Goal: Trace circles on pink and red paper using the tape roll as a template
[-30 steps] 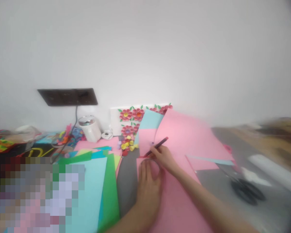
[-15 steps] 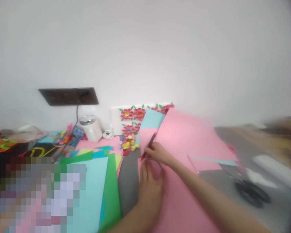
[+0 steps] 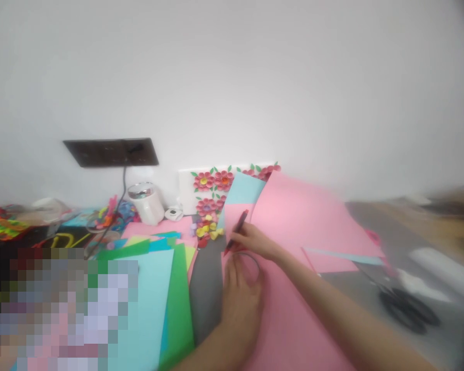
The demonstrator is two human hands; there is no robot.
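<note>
My right hand (image 3: 251,239) is closed around a dark pen (image 3: 240,225) with red ends. The pen leans, its tip down at the left edge of the large pink paper (image 3: 290,330). Just below it, my left hand (image 3: 239,296) presses a round, thin-rimmed thing (image 3: 251,265) onto this paper. Pink shows inside its rim, and the fingers cover its left part. Behind my hands, another pink sheet (image 3: 305,216) stands raised, with a light blue sheet (image 3: 245,189) beside it.
Green paper (image 3: 180,293) and light blue paper (image 3: 149,304) lie on the left. Small curled paper pieces (image 3: 209,229) sit before a white board with paper flowers (image 3: 187,190). Black-handled scissors (image 3: 406,309) and a white roll (image 3: 444,273) lie on the right.
The whole view has shifted slightly, so things appear a little further right. Both hands keep nearly the same pose, with the pen tip still beside the left fingertips.
</note>
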